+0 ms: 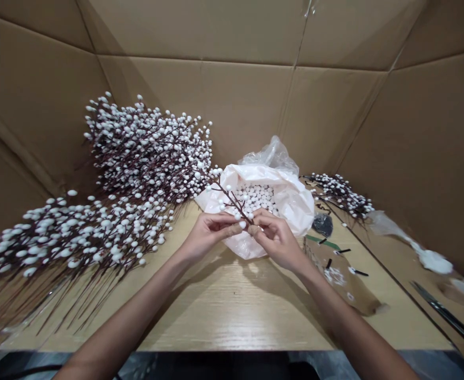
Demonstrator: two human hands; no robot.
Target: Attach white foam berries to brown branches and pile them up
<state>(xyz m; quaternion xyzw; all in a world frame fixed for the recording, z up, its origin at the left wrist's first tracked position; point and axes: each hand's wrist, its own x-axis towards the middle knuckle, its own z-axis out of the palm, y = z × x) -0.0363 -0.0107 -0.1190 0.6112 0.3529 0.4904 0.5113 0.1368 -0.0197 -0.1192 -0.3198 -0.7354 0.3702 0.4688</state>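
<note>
Over the front of an open white plastic bag (295, 203) full of loose white berries (258, 198), both hands meet at a dark brown twig (229, 196) with white berries on it. My left hand (208, 232) pinches a white berry (242, 225) between thumb and finger, close to the twig's lower end. My right hand (273, 237) has its fingers closed round the twig's lower end. The twig leans up and to the left, its tip near the bag's left edge.
Large piles of white-berried stems (148, 148) lie at the left. To the right are a smaller bunch (340, 195), a dark bundle (322, 225), a brown packet (350, 285) with black-handled pieces, and scissors (447, 316). Cardboard walls (235, 100) surround the table (232, 311).
</note>
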